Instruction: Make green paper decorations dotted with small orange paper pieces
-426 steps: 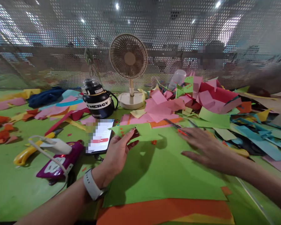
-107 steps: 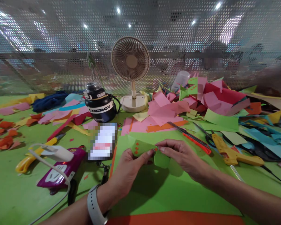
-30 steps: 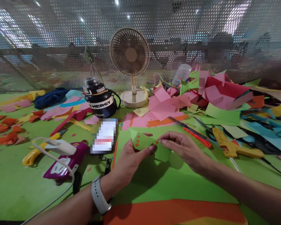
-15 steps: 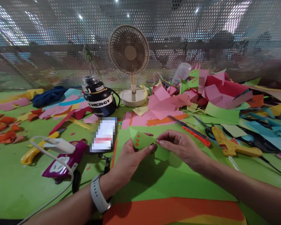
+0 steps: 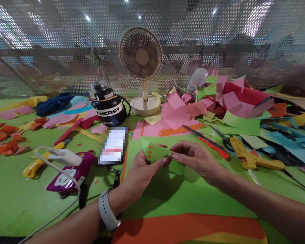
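A folded piece of light green paper [image 5: 155, 152] with small orange diamond shapes on it is held up over green sheets [image 5: 188, 200]. My left hand [image 5: 144, 169] is closed on its lower left, the thumb lying along the front edge. At the paper's right end, my right hand [image 5: 195, 157] pinches with thumb and forefinger; the fingertips of both hands almost meet there. Whatever small part sits between the right fingertips is too tiny to make out. Beneath the green sheets lies orange paper [image 5: 167, 230].
A yellow glue gun [image 5: 254, 157] and a black-and-red cutter [image 5: 208, 144] lie to the right. Left are a phone [image 5: 113, 145], a purple case [image 5: 71, 174] with a white charger, and a yellow knife [image 5: 38, 164]. Behind stand a fan [image 5: 142, 57], a dark flask [image 5: 109, 110] and paper scraps [image 5: 183, 112].
Hardly anything differs. Both hands keep their hold on the green paper, and the whole view has shifted very slightly.
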`<state>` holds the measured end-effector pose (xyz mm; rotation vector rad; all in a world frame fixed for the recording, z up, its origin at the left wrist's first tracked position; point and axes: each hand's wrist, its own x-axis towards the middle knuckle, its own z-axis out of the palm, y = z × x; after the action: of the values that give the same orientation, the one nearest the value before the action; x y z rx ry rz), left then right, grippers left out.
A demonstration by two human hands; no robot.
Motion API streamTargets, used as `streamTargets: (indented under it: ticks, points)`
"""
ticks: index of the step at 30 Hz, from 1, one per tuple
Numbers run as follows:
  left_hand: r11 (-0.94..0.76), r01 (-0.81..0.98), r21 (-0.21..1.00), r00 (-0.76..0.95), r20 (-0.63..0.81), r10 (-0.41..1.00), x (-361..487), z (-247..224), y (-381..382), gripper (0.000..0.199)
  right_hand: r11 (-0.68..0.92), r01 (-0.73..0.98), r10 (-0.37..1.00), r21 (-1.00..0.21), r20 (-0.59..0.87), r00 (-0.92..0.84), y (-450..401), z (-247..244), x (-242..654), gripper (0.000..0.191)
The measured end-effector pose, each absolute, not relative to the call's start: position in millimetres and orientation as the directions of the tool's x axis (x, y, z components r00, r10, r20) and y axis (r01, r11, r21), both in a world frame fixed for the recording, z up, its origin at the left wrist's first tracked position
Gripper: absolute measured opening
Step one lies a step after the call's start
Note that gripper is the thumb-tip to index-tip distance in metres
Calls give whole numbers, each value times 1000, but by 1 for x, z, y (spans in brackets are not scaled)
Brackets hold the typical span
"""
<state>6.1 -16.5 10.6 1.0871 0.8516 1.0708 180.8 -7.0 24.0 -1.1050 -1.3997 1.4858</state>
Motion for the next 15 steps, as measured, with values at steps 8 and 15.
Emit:
streamTargets:
  ticks: [8, 15]
  points:
    - [167, -255, 952, 288, -90, 953, 4, 8, -17, 17, -42, 56, 958, -998, -56, -281, -8, 29, 184, 17]
    - [245, -369, 897, 266, -151, 952, 6, 12, -17, 22, -49, 49, 962, -998, -60, -265, -6, 22, 183, 29]
